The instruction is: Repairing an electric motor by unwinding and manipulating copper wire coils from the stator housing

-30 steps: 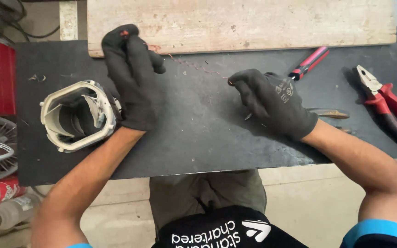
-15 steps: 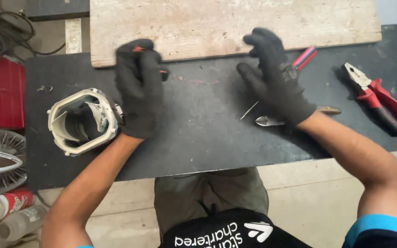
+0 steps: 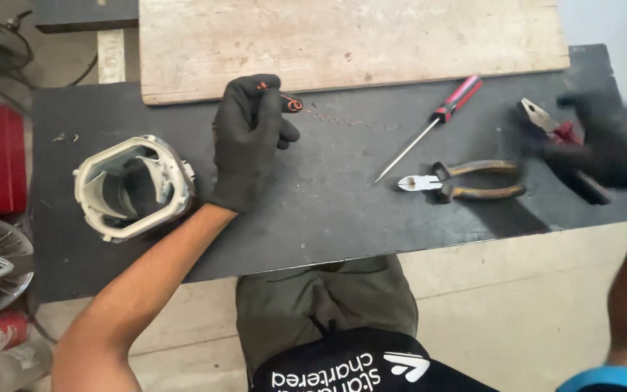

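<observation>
Two black-gloved hands show: the left hand [image 3: 250,141] and the blurred right hand [image 3: 607,149]. One thin twisted copper wire [image 3: 328,116], one red-handled screwdriver [image 3: 433,123], two pliers: one with dark brown grips [image 3: 466,181], one red-handled pair [image 3: 556,134]. One pale grey ring-shaped motor housing [image 3: 133,187], one bare wooden board [image 3: 350,40], one black tabletop [image 3: 313,218]

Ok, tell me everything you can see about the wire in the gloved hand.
The wire is thin, copper-coloured and kinked. One end is curled into a small loop and pinched in the fingers of the black-gloved left hand. From there it trails right, lying loosely wavy on the dark board, just below the wooden plank. Its far end lies free, touching nothing else.
</observation>
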